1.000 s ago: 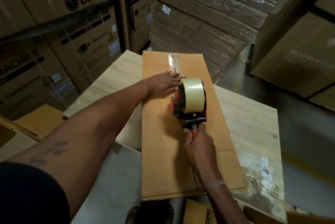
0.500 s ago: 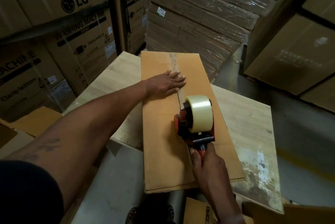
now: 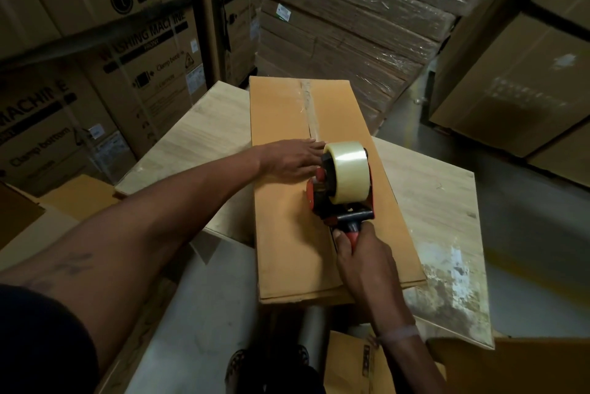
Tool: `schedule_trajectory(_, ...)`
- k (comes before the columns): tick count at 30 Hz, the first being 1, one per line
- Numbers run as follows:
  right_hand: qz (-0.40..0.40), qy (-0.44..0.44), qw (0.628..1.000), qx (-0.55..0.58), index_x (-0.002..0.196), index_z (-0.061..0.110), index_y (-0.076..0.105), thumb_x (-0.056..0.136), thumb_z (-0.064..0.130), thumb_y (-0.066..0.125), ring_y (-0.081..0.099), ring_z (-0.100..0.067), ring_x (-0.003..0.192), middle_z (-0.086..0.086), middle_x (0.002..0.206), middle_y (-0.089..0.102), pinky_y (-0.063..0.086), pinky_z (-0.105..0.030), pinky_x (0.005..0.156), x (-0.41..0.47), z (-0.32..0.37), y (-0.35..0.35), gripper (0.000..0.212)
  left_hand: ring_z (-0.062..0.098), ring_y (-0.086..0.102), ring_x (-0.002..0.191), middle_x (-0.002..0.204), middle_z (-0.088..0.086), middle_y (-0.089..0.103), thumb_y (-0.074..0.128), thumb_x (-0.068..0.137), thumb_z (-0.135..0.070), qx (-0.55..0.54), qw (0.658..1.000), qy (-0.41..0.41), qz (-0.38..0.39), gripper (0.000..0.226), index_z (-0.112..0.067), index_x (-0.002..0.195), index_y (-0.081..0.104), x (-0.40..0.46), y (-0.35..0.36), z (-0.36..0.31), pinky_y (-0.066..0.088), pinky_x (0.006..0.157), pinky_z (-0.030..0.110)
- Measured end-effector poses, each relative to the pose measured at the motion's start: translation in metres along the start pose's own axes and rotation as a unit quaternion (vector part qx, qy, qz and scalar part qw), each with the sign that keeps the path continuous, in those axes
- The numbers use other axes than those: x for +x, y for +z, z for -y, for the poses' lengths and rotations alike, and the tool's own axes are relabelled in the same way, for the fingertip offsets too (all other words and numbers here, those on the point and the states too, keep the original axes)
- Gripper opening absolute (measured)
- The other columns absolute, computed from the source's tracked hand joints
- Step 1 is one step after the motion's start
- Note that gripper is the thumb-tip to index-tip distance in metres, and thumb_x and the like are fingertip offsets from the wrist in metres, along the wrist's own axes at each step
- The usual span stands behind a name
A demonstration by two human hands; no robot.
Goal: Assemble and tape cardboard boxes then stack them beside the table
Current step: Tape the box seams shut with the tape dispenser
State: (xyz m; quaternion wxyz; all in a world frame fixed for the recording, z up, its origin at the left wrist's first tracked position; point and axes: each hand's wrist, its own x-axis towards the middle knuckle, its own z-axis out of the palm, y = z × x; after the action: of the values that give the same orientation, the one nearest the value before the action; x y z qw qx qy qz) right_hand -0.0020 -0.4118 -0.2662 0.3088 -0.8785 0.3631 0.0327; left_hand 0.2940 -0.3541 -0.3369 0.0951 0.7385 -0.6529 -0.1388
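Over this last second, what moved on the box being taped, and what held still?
The tape dispenser, held by the right hand, ran along the seam toward the person half a second ago and has since slid back up it, close to the left hand's fingertips. The left hand stayed pressed flat on the cardboard box, and the right hand's grip on the handle is unchanged. The box has not shifted on the table.

The cardboard box [image 3: 287, 218] is long, narrow and tan. It lies flat on the wooden table [image 3: 431, 202], with its near end overhanging the table edge. Clear tape [image 3: 308, 106] covers the far part of its centre seam. The tape dispenser [image 3: 343, 186], red and black with a roll of clear tape, stands on the seam near mid-length.
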Motion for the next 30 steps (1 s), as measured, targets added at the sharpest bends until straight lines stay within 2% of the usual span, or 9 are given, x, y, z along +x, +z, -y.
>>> schedule_trajectory(2, 0.000, 0.003, 1.000, 0.004, 0.127, 0.017, 0.049, 0.107, 0.043, 0.049, 0.064, -0.035, 0.104, -0.014, 0.116, 0.067, 0.054, -0.045, 0.085, -0.001, 0.000, 0.001, 0.032, 0.038, 0.022, 0.155, 0.161, 0.025, 0.039, 0.045, 0.106, -0.031, -0.003, 1.000, -0.022, 0.021, 0.054, 0.005, 0.146, 0.053, 0.000, 0.001, -0.005, -0.002, 0.127, 0.033)
schedule_trajectory(4, -0.003, 0.004, 1.000, 0.005, 0.128, 0.016, 0.050, 0.107, 0.043, 0.049, 0.065, -0.036, 0.105, -0.015, 0.117, 0.067, 0.054, -0.044, 0.085, -0.002, 0.002, 0.002, 0.034, 0.035, 0.021, 0.156, 0.162, 0.023, 0.037, 0.039, 0.104, -0.044, -0.025, 0.998, -0.053, 0.021, 0.065, 0.002, 0.148, 0.051, 0.000, 0.003, -0.001, 0.003, 0.129, 0.040)
schedule_trajectory(6, -0.006, 0.004, 1.000, 0.010, 0.128, 0.016, 0.050, 0.107, 0.044, 0.049, 0.064, -0.036, 0.106, -0.015, 0.118, 0.066, 0.054, -0.045, 0.086, -0.002, 0.002, 0.004, 0.035, 0.031, 0.021, 0.157, 0.165, 0.018, 0.035, 0.033, 0.101, -0.056, -0.030, 0.997, -0.065, 0.014, 0.075, -0.002, 0.151, 0.050, 0.000, 0.004, 0.003, 0.007, 0.129, 0.043)
schedule_trajectory(11, -0.009, 0.003, 1.000, 0.014, 0.126, 0.018, 0.049, 0.107, 0.043, 0.048, 0.064, -0.033, 0.104, -0.013, 0.117, 0.066, 0.054, -0.046, 0.086, -0.006, 0.003, 0.004, 0.031, 0.020, 0.018, 0.159, 0.168, 0.005, 0.032, 0.030, 0.099, -0.074, -0.049, 0.994, -0.092, 0.011, 0.083, -0.016, 0.155, 0.046, 0.009, 0.019, 0.020, 0.010, 0.129, 0.047)
schedule_trajectory(14, -0.006, 0.001, 1.000, 0.012, 0.126, 0.019, 0.048, 0.107, 0.043, 0.048, 0.064, -0.031, 0.103, -0.011, 0.115, 0.065, 0.055, -0.047, 0.087, -0.011, 0.002, 0.004, 0.031, 0.022, 0.017, 0.159, 0.169, 0.007, 0.030, 0.033, 0.101, -0.069, -0.049, 0.993, -0.107, 0.013, 0.080, -0.013, 0.155, 0.046, 0.015, 0.027, 0.032, 0.011, 0.129, 0.050)
schedule_trajectory(17, -0.001, 0.007, 1.000, 0.011, 0.128, 0.020, 0.048, 0.108, 0.043, 0.048, 0.060, -0.025, 0.096, -0.006, 0.110, 0.062, 0.051, -0.039, 0.080, -0.018, -0.003, 0.002, 0.030, 0.020, 0.016, 0.159, 0.170, 0.006, 0.027, 0.032, 0.100, -0.067, -0.046, 0.993, -0.108, 0.005, 0.079, -0.015, 0.159, 0.040, 0.008, 0.017, 0.020, 0.011, 0.129, 0.048)
schedule_trajectory(23, -0.008, 0.005, 1.000, 0.010, 0.120, 0.026, 0.046, 0.108, 0.042, 0.047, 0.059, -0.018, 0.090, 0.001, 0.100, 0.060, 0.046, -0.033, 0.071, -0.052, -0.025, -0.003, 0.021, 0.011, 0.003, 0.160, 0.173, -0.006, 0.015, 0.028, 0.111, -0.047, 0.043, 0.999, -0.014, -0.006, 0.056, -0.028, 0.164, 0.025, 0.004, 0.000, 0.000, 0.003, 0.131, 0.038)
schedule_trajectory(27, 0.003, 0.021, 1.000, 0.013, 0.125, 0.028, 0.045, 0.108, 0.045, 0.046, 0.056, -0.011, 0.087, 0.003, 0.102, 0.061, 0.039, -0.023, 0.061, -0.071, -0.040, -0.005, 0.024, 0.011, 0.001, 0.160, 0.172, -0.006, 0.013, 0.026, 0.113, -0.043, 0.061, 0.998, 0.006, -0.012, 0.054, -0.026, 0.164, 0.024, 0.005, 0.001, 0.003, 0.006, 0.131, 0.043)
schedule_trajectory(30, 0.010, 0.020, 1.000, 0.019, 0.125, 0.033, 0.043, 0.107, 0.043, 0.048, 0.057, -0.008, 0.087, 0.009, 0.100, 0.061, 0.041, -0.023, 0.065, -0.085, -0.048, -0.008, 0.021, 0.012, 0.001, 0.160, 0.172, -0.006, 0.014, 0.025, 0.113, -0.043, 0.062, 0.998, 0.011, -0.010, 0.053, -0.025, 0.164, 0.024, 0.006, 0.003, 0.003, 0.006, 0.131, 0.045)
